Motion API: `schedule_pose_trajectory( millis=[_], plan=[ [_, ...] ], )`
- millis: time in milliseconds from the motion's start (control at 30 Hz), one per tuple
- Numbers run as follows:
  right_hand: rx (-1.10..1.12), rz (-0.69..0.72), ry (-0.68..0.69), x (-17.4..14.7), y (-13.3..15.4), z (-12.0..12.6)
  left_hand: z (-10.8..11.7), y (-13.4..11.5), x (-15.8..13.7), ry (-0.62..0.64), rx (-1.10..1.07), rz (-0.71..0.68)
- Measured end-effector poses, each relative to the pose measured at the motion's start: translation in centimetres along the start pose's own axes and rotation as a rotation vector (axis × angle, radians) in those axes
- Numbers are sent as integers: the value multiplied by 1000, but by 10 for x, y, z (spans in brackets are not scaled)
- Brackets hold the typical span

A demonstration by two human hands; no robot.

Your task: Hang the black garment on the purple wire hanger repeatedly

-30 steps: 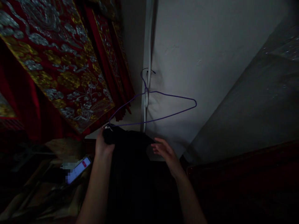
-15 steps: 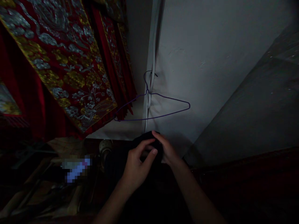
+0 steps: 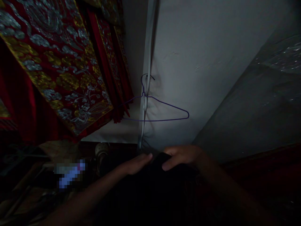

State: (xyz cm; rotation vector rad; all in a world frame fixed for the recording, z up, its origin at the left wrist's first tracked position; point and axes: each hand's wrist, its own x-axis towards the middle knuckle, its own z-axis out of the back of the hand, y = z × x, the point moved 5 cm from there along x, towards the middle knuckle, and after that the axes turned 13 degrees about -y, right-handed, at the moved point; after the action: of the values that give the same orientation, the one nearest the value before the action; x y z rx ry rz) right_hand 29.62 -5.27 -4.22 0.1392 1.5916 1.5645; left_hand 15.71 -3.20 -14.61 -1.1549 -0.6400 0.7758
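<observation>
A very dark cloth, perhaps a garment, fills the lower middle of the head view; its outline melts into the shadow. My right hand grips its upper edge, thumb on the near side and fingers behind. My left hand lies along the cloth with its fingers stretched out to the right, apart from the right hand. Above both hands, a thin purple wire hanger hangs with nothing on it, its hook beside a pale vertical strip.
A red embroidered cloth with gold and silver patterns hangs at the left, overlapping the hanger's left end. A pale wall stands behind. Glossy sheeting is at the right. A blurred blue object lies among clutter at lower left.
My hands have moved apart and lower. The right hand has turned over to grip the dark cloth's edge, and the left has flattened out. The view has shifted slightly; the hanger has swung a little.
</observation>
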Motion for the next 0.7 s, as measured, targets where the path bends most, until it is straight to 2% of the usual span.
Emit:
schedule_pose_trajectory(
  millis=[33, 100, 133, 200, 267, 333, 400, 500, 567, 633, 700],
  plan=[
    [-93, 73, -92, -1, 1, 11, 3, 3, -1, 33, 36, -31],
    [-310, 319, -392, -1, 8, 37, 19, 1, -2, 6, 180, -131],
    [-409, 447, -556, -1, 12, 49, 30, -1, -2, -39, 253, -159],
    [-531, 641, -841, -2, 20, 68, 53, -7, -4, -165, 313, -129],
    [-515, 750, -1058, 1, 26, 83, 72, -14, -8, -292, 256, -62],
    [-360, 815, -1190, 7, 34, 94, 86, -24, -12, -408, 187, -50],
    [-105, 787, -1172, 23, 41, 101, 94, -30, -16, -464, 185, -69],
    [145, 634, -983, 57, 45, 101, 107, -26, -21, -494, 335, -73],
    [115, 601, -948, 70, 45, 103, 123, -14, -27, -554, 447, -47],
    [18, 615, -990, 74, 41, 111, 139, 3, -34, -597, 555, -4],
    [-60, 631, -1034, 70, 32, 120, 152, 19, -41, -575, 670, 39]
  ],
)
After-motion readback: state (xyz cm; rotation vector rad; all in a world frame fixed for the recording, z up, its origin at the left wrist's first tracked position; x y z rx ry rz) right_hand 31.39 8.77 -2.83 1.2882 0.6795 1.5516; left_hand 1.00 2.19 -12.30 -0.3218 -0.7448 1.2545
